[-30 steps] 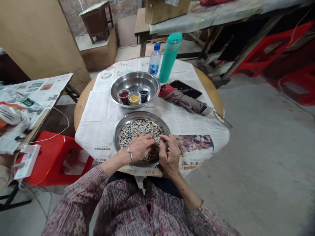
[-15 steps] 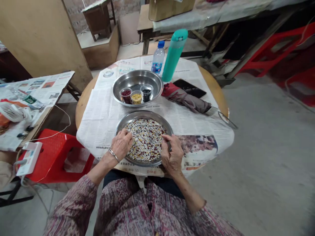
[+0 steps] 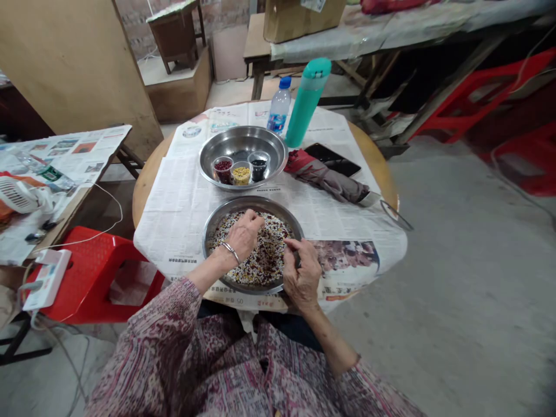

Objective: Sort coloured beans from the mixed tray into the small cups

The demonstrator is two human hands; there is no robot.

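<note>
A steel basin [image 3: 254, 204] in front of me holds a mix of white grains with red, yellow and dark beans [image 3: 274, 250]. My left hand [image 3: 244, 236], a bracelet at its wrist, is over the middle of the mix with fingertips pinched down at it; anything between them is too small to see. At the basin's right rim is my right hand [image 3: 303, 271], fingers curled and thumb near the index finger, its grip unclear. Behind, a second steel basin [image 3: 232, 138] contains clear cups of red beans [image 3: 223, 167], yellow beans [image 3: 241, 173] and black beans [image 3: 259, 165].
Newspaper [image 3: 165, 202] covers the round table. Beyond the basins stand a water bottle [image 3: 278, 107] and a teal bottle [image 3: 307, 104]. A folded umbrella [image 3: 330, 176] and a dark phone [image 3: 332, 159] lie at right. A red stool [image 3: 93, 284] with a power strip [image 3: 47, 281] is at left.
My left hand has moved right and forward, from the basin's left side to above the middle of the mix. My right hand stays at the right rim.
</note>
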